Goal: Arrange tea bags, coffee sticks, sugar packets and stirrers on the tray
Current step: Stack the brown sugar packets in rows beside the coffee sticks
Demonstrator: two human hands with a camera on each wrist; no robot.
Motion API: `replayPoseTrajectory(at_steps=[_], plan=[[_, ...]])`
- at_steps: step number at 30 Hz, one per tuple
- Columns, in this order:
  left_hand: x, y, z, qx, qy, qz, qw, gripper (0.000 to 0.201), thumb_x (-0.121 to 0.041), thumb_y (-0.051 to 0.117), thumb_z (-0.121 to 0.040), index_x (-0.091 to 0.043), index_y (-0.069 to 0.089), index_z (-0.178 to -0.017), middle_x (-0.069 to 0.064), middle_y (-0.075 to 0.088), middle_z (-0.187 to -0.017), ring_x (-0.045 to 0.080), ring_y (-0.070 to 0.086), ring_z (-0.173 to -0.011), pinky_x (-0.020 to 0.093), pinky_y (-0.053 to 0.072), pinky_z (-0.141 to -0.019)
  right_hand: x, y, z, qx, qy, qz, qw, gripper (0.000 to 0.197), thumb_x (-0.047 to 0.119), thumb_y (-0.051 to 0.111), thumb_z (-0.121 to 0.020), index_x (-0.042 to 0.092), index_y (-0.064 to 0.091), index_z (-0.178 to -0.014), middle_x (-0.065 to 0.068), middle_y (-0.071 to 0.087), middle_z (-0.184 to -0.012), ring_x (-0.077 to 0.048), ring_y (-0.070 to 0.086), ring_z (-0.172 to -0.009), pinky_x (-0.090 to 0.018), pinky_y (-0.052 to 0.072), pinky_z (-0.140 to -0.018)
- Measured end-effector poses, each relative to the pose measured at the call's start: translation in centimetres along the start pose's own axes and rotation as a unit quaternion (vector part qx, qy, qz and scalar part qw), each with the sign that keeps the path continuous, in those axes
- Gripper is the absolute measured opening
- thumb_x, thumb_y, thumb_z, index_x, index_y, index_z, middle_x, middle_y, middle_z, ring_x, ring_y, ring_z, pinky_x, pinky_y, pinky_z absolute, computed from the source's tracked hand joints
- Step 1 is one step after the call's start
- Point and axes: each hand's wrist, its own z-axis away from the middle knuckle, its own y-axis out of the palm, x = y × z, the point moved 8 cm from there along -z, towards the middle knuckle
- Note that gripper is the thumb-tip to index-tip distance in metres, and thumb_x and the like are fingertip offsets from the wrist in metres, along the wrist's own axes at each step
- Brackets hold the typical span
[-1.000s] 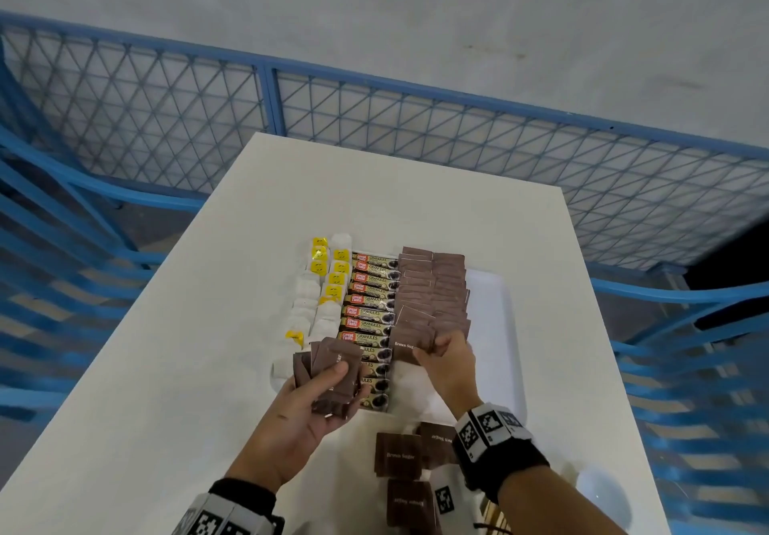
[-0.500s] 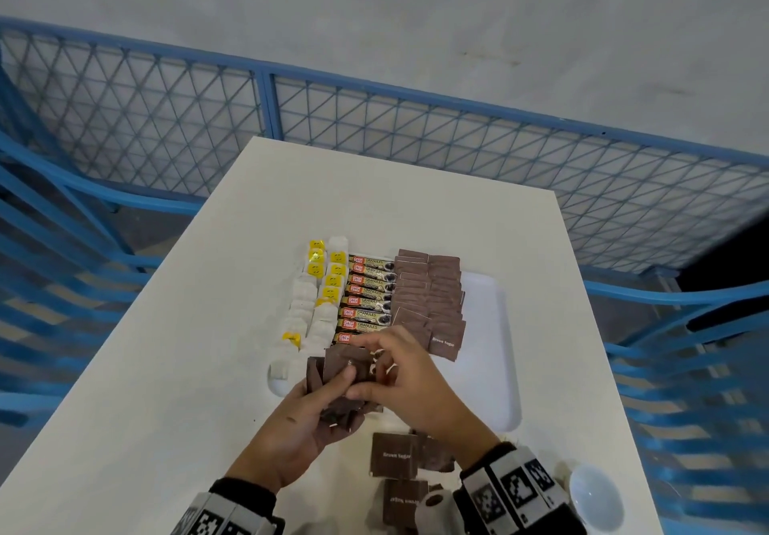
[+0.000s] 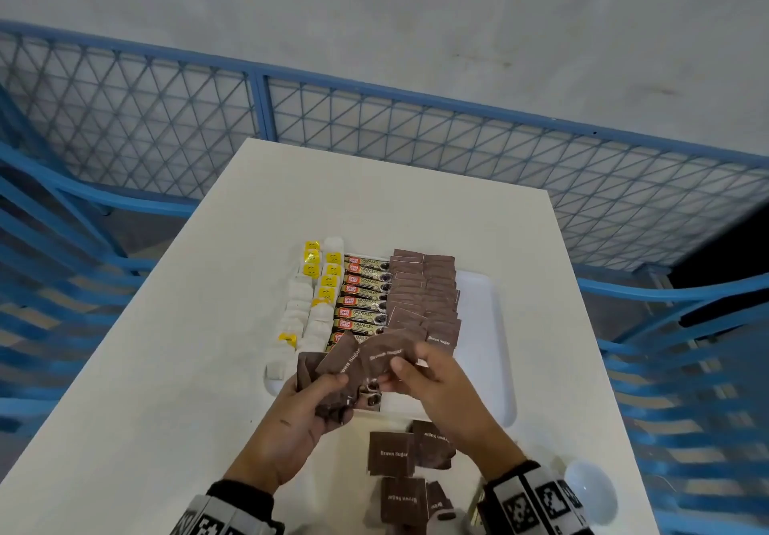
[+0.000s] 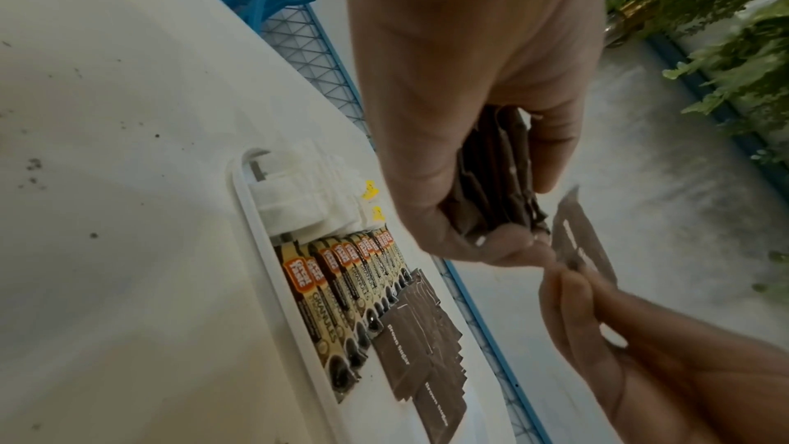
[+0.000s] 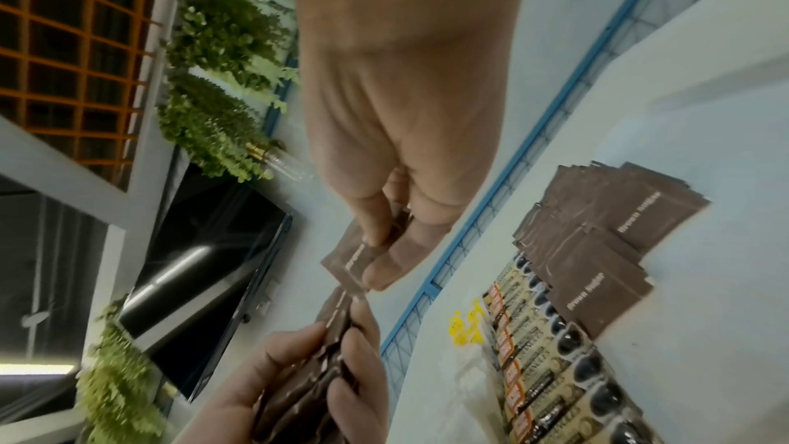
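Observation:
My left hand point(image 3: 322, 389) grips a fanned stack of brown sugar packets point(image 3: 333, 368) over the near left corner of the white tray point(image 3: 487, 326). My right hand point(image 3: 405, 368) pinches a single brown sugar packet point(image 3: 387, 353) at the top of that stack. The right wrist view shows this packet point(image 5: 346, 259) held between thumb and fingers, just clear of the stack point(image 5: 316, 367). On the tray lie rows of white tea bags point(image 3: 308, 310) with yellow tags, coffee sticks point(image 3: 362, 305) and overlapping brown sugar packets point(image 3: 424, 297).
Loose brown sugar packets point(image 3: 391, 451) lie on the white table point(image 3: 166, 368) in front of the tray. A white bowl point(image 3: 591, 489) sits at the near right corner. The tray's right part is bare. A blue mesh fence point(image 3: 416, 126) surrounds the table.
My right hand left the sugar row on the tray, came back to the stack in my left hand and now pinches one packet from it.

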Motion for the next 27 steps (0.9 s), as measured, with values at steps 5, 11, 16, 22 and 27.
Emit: replayPoseTrajectory(at_steps=[5,11,16,22,27], plan=[[0.1,-0.6,-0.2,-0.011,0.005,-0.004,1.000,0.019,0.004,0.054,-0.087,-0.007,0.056,-0.102,0.019,0.068,-0.090,0.028,0.066,-0.069,0.025,0.051,-0.050,-2.0,-5.8,-0.1,-0.178,0.031,-0.056,0.982,0.014,-0.002,0.059,-0.086,0.003,0.062,-0.099,-0.009,0.069,-0.085,-0.014,0.067,-0.071,-0.018,0.053,-0.062],[1.0,-0.4,-0.6,-0.007,-0.014,-0.019,1.000,0.019,0.004,0.051,-0.089,-0.008,0.060,-0.101,0.010,0.073,-0.080,0.028,0.069,-0.068,0.024,0.052,-0.050,-6.2,-11.0,-1.0,-0.277,0.095,-0.046,0.955,0.006,-0.002,0.065,-0.082,0.000,0.060,-0.085,-0.008,0.067,-0.075,-0.017,0.060,-0.067,-0.021,0.054,-0.066],[1.3,-0.8,-1.0,-0.023,-0.017,-0.017,0.999,0.020,0.004,0.053,-0.087,-0.007,0.060,-0.102,0.017,0.069,-0.088,0.033,0.064,-0.080,0.024,0.052,-0.050,-9.2,-12.4,-2.5,-0.296,0.142,-0.040,0.944,0.011,-0.005,0.065,-0.081,0.003,0.058,-0.077,-0.012,0.065,-0.075,-0.021,0.062,-0.065,-0.028,0.054,-0.075],[1.5,-1.3,-1.3,-0.026,-0.014,-0.018,0.999,0.021,0.004,0.054,-0.087,-0.007,0.061,-0.103,0.016,0.068,-0.087,0.031,0.062,-0.081,0.024,0.051,-0.052,-10.0,-13.0,-3.4,-0.333,0.160,0.116,0.922,0.012,0.012,0.072,-0.079,0.007,0.061,-0.083,0.001,0.060,-0.071,-0.012,0.053,-0.065,-0.019,0.041,-0.058],[1.7,-1.5,-1.5,-0.031,-0.015,-0.025,0.999,0.021,0.005,0.054,-0.087,-0.004,0.061,-0.105,0.016,0.068,-0.083,0.029,0.063,-0.077,0.023,0.050,-0.052,-9.3,-13.0,-3.8,-0.342,0.138,0.204,0.907,0.019,0.015,0.074,-0.076,0.010,0.057,-0.083,-0.002,0.058,-0.081,-0.018,0.053,-0.077,-0.018,0.036,-0.058]])
